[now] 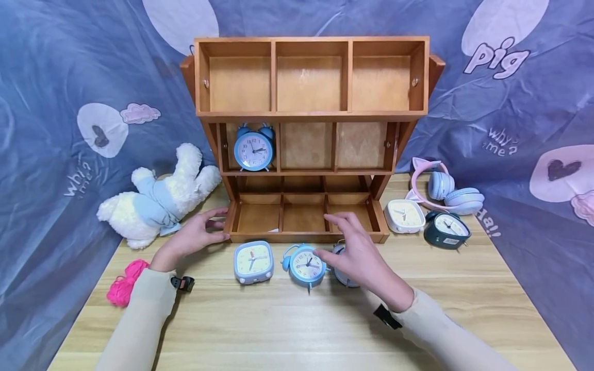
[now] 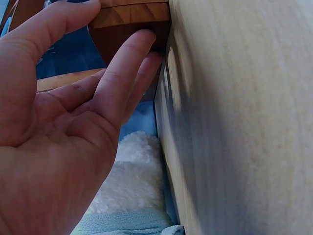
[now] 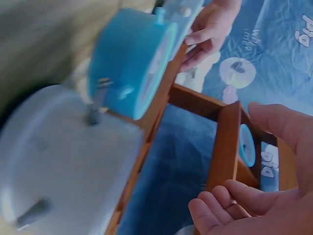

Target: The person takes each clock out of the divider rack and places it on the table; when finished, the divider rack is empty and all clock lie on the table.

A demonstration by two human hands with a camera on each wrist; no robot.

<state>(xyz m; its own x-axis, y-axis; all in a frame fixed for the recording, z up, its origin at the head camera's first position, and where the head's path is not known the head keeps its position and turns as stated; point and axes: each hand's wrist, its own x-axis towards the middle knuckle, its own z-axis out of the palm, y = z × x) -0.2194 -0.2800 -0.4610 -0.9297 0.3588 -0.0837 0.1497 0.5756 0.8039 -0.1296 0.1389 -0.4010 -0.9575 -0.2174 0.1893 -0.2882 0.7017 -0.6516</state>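
Observation:
My left hand (image 1: 197,237) rests its fingertips against the left end of a brown wooden shelf (image 1: 306,237); its thumb touches the wood in the left wrist view. Over the table in front of the shelf, my right hand (image 1: 359,255) has its fingers spread and holds nothing. Partly hidden beneath it stands a grey round alarm clock (image 1: 344,277), seen from close by in the right wrist view. Left of that are a light-blue twin-bell alarm clock (image 1: 308,265) and a squarish blue alarm clock (image 1: 253,263). Another blue twin-bell clock (image 1: 253,151) sits in the shelf's middle-tier left compartment.
Right of the shelf lie a white square clock (image 1: 405,216), a dark green clock (image 1: 447,230) and pink-and-blue cat-ear headphones (image 1: 465,200). On the left are a white plush toy (image 1: 160,198) in blue and a pink yarn bundle (image 1: 126,283). Printed blue cloth hangs behind.

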